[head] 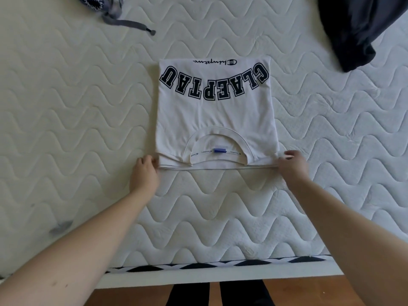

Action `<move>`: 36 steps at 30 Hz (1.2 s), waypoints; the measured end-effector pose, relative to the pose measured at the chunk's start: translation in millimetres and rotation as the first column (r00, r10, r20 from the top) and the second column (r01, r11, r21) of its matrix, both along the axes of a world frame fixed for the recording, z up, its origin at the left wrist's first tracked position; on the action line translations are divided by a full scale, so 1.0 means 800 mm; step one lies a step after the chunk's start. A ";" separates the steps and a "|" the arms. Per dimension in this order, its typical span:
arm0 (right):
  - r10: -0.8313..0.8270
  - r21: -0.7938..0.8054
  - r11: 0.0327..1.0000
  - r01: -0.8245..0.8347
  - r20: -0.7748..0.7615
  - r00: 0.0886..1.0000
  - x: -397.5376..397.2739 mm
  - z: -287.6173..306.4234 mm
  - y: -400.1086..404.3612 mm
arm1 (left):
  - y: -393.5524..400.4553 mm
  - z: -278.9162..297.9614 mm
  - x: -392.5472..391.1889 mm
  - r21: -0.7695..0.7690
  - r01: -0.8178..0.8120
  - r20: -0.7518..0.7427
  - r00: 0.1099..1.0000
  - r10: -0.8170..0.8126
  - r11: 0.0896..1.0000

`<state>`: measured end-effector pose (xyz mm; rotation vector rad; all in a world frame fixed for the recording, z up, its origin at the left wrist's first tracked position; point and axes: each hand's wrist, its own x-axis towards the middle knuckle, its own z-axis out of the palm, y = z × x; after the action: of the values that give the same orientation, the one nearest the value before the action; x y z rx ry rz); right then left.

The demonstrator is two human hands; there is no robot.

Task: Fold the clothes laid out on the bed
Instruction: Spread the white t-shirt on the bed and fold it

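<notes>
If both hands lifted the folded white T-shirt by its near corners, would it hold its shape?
Probably not: the white T-shirt looks thin and soft, so its far end would likely droop. Its stacked layers at the near edge, held by the left hand and right hand, may slide apart.

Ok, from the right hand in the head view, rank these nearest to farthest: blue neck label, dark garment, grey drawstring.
From the right hand:
1. Blue neck label, just to its left, inside the white shirt's collar.
2. Dark garment, far side of the bed, top right.
3. Grey drawstring, far side, top left.
</notes>
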<state>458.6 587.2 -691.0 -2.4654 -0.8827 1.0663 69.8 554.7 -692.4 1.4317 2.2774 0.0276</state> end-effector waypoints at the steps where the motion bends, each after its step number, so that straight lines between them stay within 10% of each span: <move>1: -0.038 0.058 0.998 0.037 0.013 0.999 -0.001 0.003 0.006 | 0.007 0.000 -0.006 0.028 -0.093 0.061 0.994 0.091 0.995; 16: -0.059 0.119 0.989 0.088 -0.227 0.972 -0.020 0.005 0.035 | 0.069 0.000 -0.008 -0.042 -0.435 0.617 0.697 0.365 0.900; 25: -0.307 -0.085 0.927 0.366 -0.732 0.608 -0.025 0.004 0.033 | 0.078 -0.001 0.012 -0.279 -0.494 0.737 0.439 0.513 0.823; 30: -0.453 -0.234 0.843 0.485 -0.796 0.403 -0.027 -0.004 0.034 | 0.072 0.004 0.017 -0.465 -0.556 0.792 0.087 0.604 0.689; 33: -0.468 -0.236 0.843 0.484 -0.766 0.441 -0.029 -0.007 0.029 | 0.067 0.002 0.017 -0.543 -0.559 0.754 0.005 0.657 0.627; 36: -0.407 -0.152 0.891 0.427 -0.682 0.608 -0.029 -0.008 0.028 | 0.067 0.000 0.018 -0.485 -0.540 0.765 0.120 0.633 0.688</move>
<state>435.4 609.8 -697.7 -1.8125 -0.0570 1.5976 84.1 608.6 -692.5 0.1116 1.6066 0.7726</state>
